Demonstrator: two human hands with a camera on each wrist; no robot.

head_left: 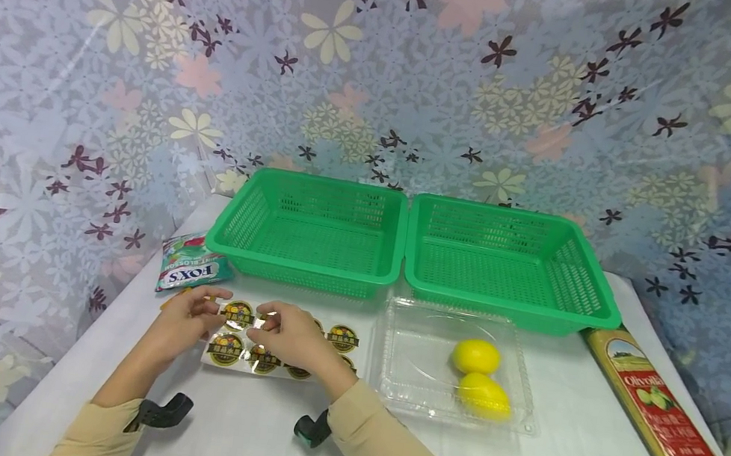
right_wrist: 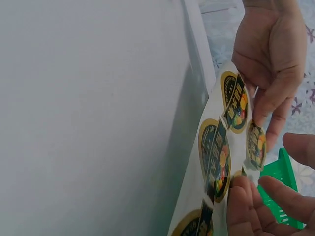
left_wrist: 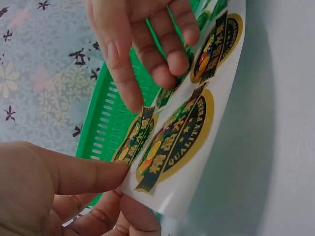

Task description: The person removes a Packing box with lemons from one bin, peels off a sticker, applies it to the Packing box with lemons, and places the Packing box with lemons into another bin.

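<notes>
A white sheet (left_wrist: 172, 199) of round black-and-gold fruit stickers (head_left: 225, 349) lies on the left part of the table, its left end lifted. My left hand (head_left: 182, 320) pinches that end, thumb (left_wrist: 93, 174) over the printed face and fingers beneath. Over the sheet's upper middle is my right hand (head_left: 292, 334), its fingertips (right_wrist: 239, 189) at the sheet's edge and the thumb held apart. In the left wrist view, right fingers hang loosely above the labels. A yellow-orange item (head_left: 165, 301) pokes out behind the left hand, mostly hidden.
Two green baskets (head_left: 306, 270) (head_left: 505, 308) stand side by side at the back. Right of the sheet, a clear plastic box (head_left: 414, 395) contains two lemons (head_left: 476, 356). A FOX'S candy bag (head_left: 188, 268) lies far left, an Olivoilà pasta packet (head_left: 662, 420) far right.
</notes>
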